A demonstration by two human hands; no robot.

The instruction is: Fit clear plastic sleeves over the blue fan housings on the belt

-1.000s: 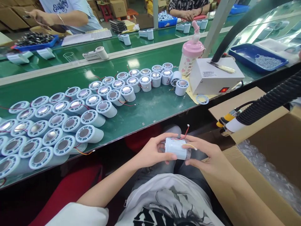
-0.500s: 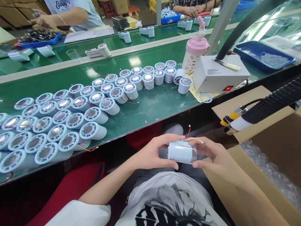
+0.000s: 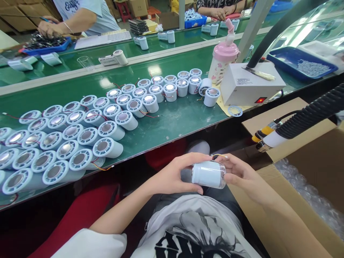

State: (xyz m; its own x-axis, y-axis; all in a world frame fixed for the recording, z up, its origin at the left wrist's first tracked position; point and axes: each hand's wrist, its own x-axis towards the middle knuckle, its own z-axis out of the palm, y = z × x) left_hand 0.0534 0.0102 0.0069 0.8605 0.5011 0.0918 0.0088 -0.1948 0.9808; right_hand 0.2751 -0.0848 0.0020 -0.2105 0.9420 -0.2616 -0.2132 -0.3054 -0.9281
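Observation:
A light blue cylindrical housing (image 3: 205,172) lies sideways above my lap, partly inside a clear plastic cup-like cover (image 3: 222,175). My left hand (image 3: 179,174) is closed around the housing's left end, thumb below and fingers above. At the right end, my right hand (image 3: 239,171) has its thumb against the clear cover, with curled fingers behind the rim. A thin yellow-and-red wire (image 3: 219,155) with a small white plug arches over the top, close to the right fingertips. Where the wire enters the housing is hidden.
Several similar housings (image 3: 103,146) stand in rows on the green bench (image 3: 163,123). A white box with a red switch (image 3: 254,86) and a pink-lidded cup (image 3: 225,53) are at right. Below are a cardboard box (image 3: 309,172) of clear covers and a black hose (image 3: 309,111). Co-workers sit opposite.
My right fingers have shifted at the cover's end, and the upright red wire has dropped down. My left hand stays nearly still. Opposite, a co-worker's hand has moved onto the dark parts tray.

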